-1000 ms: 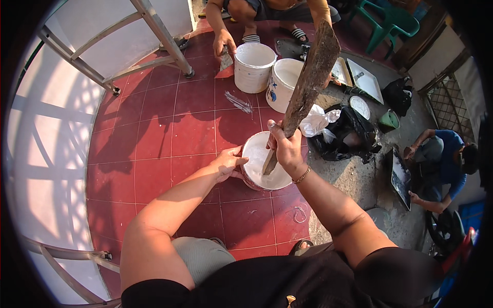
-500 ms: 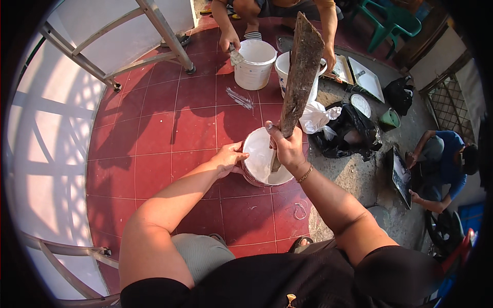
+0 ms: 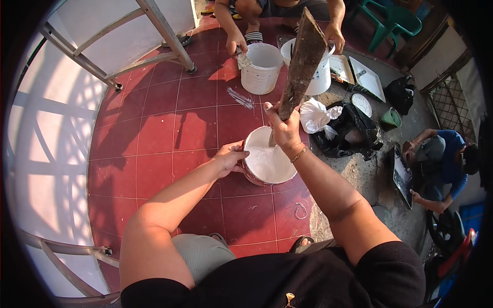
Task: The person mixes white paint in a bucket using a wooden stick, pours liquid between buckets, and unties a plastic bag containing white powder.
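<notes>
Below me a round bucket (image 3: 255, 176) stands on the red tiles with white paint-like liquid (image 3: 268, 158) in it. My left hand (image 3: 229, 158) is closed on its left rim, thumb over the edge. My right hand (image 3: 285, 128) is wrapped around a long, rough wooden plank (image 3: 303, 61), held upright and slanting. Its lower end reaches into the bucket near the far rim, partly hidden by my hand.
Opposite squats a person whose hand (image 3: 236, 42) holds a whitened scraper-like tool beside a white bucket (image 3: 259, 79). Another white bucket (image 3: 321, 77) stands behind the plank. Black plastic bags (image 3: 349, 136) lie right. A person in blue (image 3: 452, 159) holds a dark tray (image 3: 401, 172). A ladder (image 3: 179, 49) stands left.
My right hand and the plank have moved away from me, the lower end shifting toward the bucket's far side. Both white buckets opposite have shifted to the right. My left hand stays put.
</notes>
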`<state>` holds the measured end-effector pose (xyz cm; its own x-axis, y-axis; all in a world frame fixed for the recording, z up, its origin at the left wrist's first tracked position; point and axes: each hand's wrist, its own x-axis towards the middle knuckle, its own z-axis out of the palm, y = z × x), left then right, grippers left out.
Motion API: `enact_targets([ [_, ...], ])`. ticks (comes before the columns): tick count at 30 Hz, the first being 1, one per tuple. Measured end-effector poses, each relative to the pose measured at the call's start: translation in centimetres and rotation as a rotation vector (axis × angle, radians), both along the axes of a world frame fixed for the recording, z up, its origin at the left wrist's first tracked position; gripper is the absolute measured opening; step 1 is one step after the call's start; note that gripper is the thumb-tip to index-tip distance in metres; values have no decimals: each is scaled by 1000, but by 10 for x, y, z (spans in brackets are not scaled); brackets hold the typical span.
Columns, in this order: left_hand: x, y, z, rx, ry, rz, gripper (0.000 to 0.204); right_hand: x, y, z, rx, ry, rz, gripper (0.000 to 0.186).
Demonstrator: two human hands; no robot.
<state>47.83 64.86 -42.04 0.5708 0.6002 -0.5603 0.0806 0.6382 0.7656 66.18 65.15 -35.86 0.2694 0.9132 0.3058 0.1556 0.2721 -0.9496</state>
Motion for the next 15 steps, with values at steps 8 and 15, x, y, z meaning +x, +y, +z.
enact_targets([
  [8,-4,4,1,-3,-32,-28,51,23,-49,-2,-114,334,139,35],
  [15,-2,5,2,30,-40,-61,51,28,-9,-1,-3,171,-108,29],
])
